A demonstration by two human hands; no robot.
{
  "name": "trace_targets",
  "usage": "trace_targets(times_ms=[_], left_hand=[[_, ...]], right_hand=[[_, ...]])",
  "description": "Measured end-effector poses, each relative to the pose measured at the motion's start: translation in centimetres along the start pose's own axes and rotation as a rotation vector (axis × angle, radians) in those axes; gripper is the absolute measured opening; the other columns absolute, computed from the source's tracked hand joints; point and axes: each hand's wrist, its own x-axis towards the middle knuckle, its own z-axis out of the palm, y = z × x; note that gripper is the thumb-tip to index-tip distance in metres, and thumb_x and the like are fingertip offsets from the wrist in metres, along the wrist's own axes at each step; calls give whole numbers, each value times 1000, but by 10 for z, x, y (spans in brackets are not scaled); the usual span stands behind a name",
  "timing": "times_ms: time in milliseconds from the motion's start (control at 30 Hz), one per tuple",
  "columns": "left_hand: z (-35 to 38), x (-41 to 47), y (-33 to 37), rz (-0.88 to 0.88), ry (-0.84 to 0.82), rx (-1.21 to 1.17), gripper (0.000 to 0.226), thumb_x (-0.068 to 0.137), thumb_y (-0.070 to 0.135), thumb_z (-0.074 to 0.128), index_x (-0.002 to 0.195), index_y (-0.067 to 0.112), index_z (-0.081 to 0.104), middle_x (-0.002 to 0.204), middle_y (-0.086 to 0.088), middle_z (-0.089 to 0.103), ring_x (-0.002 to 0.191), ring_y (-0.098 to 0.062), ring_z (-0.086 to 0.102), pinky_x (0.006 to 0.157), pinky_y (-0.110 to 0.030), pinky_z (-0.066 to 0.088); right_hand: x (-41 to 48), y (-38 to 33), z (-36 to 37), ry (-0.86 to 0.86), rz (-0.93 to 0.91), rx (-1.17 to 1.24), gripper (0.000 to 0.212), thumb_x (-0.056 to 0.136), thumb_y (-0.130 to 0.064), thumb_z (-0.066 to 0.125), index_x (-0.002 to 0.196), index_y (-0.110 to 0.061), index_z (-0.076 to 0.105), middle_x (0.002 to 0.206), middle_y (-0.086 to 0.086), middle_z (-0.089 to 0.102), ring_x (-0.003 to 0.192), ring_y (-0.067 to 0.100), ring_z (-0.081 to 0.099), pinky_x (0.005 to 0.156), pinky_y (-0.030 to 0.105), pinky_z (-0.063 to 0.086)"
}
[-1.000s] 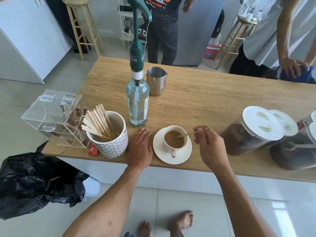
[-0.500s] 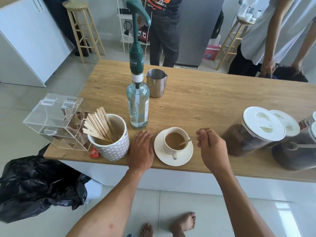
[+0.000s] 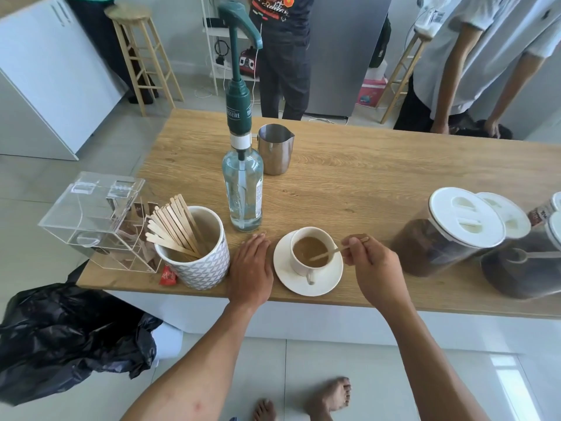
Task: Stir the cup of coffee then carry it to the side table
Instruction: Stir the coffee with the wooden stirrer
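Note:
A white cup (image 3: 303, 267) full of light-brown coffee stands on a white saucer (image 3: 324, 284) near the front edge of the wooden counter (image 3: 364, 177). A thin wooden stir stick (image 3: 326, 254) slants into the coffee from the right. My right hand (image 3: 372, 264) pinches the stick's upper end just right of the cup. My left hand (image 3: 250, 265) lies flat, palm down, on the counter just left of the saucer, fingers apart, holding nothing.
A patterned white pot (image 3: 198, 262) of wooden sticks, a clear acrylic box (image 3: 91, 214), a pump bottle (image 3: 243, 183) and a steel jug (image 3: 275, 148) stand left and behind. Lidded coffee jars (image 3: 449, 232) sit right. Two people stand beyond the counter. A black bag (image 3: 66, 338) hangs lower left.
My right hand has shifted slightly while keeping the stick in the coffee, and the stick's angle in the cup has changed. My left hand has stayed flat beside the saucer.

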Motion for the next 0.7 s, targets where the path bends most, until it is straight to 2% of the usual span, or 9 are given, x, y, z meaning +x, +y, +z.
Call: trace_targets(times_ms=[100,167,267,333,400,500,600,700], left_hand=[[-1,0,-1,4,4,4,55,94,27,22,131,11,59,143,-2,54,136,-19,44,115,-41,33],[-1,0,-2,3,7,1,54,94,27,22,131,11,59,143,-2,54,136,-19,44,116,-39,32],[-1,-1,-1,10,18,-9,50,96,25,26,130,11,60,142,-3,55,135,-20,45,115,-40,33],[0,0,-1,12,24,-13,44,96,21,33,129,11,60,142,-3,55,135,-21,46,115,-42,34],[1,0,-3,12,28,-14,42,96,20,36,129,11,60,141,-3,55,135,-21,46,114,-42,35],[1,0,-3,10,29,-16,44,96,20,33,129,11,61,141,-3,55,135,-21,46,114,-40,34],[1,-1,-1,16,36,-13,40,95,17,40,128,11,61,141,-3,56,135,-21,46,114,-40,35],[1,-1,-2,16,35,-5,42,95,18,36,129,11,61,141,-3,56,135,-21,46,113,-41,36]], right_hand=[[2,1,-3,64,-10,0,21,100,-18,48,89,-20,65,73,-10,67,70,2,63,64,11,44],[2,-3,1,21,-18,-9,19,100,-18,49,92,-21,66,76,-12,68,71,-1,63,66,12,46],[-2,-6,4,-46,4,-11,22,99,-18,48,89,-22,67,77,-11,70,70,5,65,68,21,50],[-2,-4,1,8,12,-19,24,99,-18,47,85,-25,65,74,-7,68,69,7,64,67,22,48],[0,-4,0,63,14,-8,24,100,-19,46,84,-28,62,73,-6,67,70,8,63,66,22,46],[-1,-6,6,23,-13,-19,21,100,-18,46,91,-22,64,75,-11,67,68,2,62,65,18,47],[-3,-3,4,37,14,-24,23,100,-17,46,88,-22,64,73,-8,67,67,5,63,64,20,48],[1,0,1,109,48,0,21,100,-19,45,89,-21,63,74,-8,66,65,0,62,61,12,44]])
